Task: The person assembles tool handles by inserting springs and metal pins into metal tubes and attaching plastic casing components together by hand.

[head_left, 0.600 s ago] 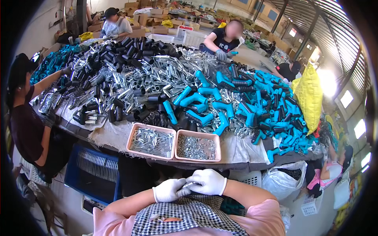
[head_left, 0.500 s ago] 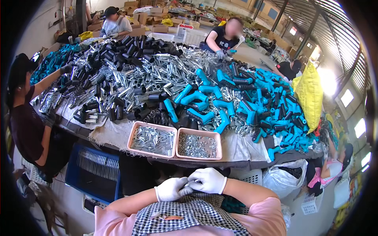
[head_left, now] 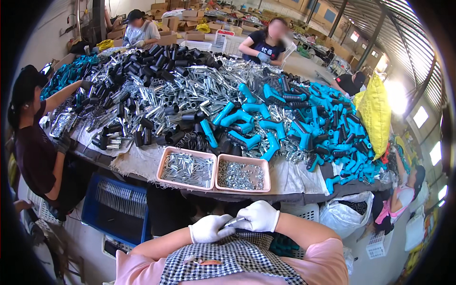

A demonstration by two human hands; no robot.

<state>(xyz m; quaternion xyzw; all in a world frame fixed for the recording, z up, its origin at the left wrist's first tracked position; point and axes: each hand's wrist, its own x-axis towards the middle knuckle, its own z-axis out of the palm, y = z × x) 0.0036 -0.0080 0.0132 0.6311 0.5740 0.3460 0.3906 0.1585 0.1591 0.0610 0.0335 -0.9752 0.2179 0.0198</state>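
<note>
Metal pin point(head_left: 236, 222) clamped in both hands' fingers point(head_left: 223, 232); pink trays point(head_left: 187, 167) just ahead on table.

Large shed interior point(head_left: 332, 19), corrugated roof on slanted steel beams point(head_left: 375, 33). Bright daylight through wall openings point(head_left: 420, 116) at right, glare near a yellow sack point(head_left: 375, 111). Long cloth-covered worktable point(head_left: 142, 164) heaped with parts. Stacked cardboard boxes point(head_left: 185, 21) along far side. Blue plastic crate point(head_left: 116, 209) and white basket point(head_left: 377, 244) on concrete floor.
</note>
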